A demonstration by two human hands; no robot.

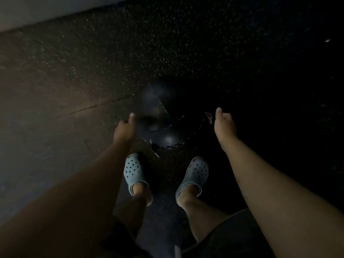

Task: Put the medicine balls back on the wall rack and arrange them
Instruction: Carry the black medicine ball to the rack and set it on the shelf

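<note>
A: Left hand (124,130)?
B: Open, empty, just left of the medicine ball (168,118).
A: Ball location?
B: On the floor (74,75), between both sets of fingers.
A: Right hand (224,125)?
B: Open, empty. Ball likely heavy, smooth; grip opposite sides, low.

Head-worn wide-angle view, steeply down past both forearms onto dark speckled floor (186,43), feet close below.

Medicine ball (163,116) on floor (74,81), just ahead of both feet; left hand (124,129) left of it, right hand (224,125) right.
</note>
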